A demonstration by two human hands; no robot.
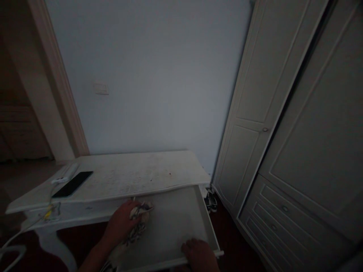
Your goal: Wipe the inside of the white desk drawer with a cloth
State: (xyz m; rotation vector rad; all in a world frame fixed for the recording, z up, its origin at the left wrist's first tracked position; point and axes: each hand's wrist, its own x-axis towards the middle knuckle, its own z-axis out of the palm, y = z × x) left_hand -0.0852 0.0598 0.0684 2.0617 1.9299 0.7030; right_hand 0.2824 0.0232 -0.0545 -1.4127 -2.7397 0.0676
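Observation:
A white bedside table point(127, 175) stands against the wall with its drawer point(208, 223) pulled out toward me. My left hand point(120, 223) is inside the drawer, closed on a crumpled patterned cloth point(140, 219) that rests on the drawer bottom. My right hand point(198, 255) sits on the drawer's front edge at its right corner, fingers curled over the rim. The room is dim.
A black phone point(72, 184) and a white power strip point(66, 173) lie on the tabletop's left end; a white cable point(27, 226) hangs off it. A tall white wardrobe point(283, 132) fills the right side. Shoes point(211, 200) sit on the floor between. A door frame point(56, 83) stands left.

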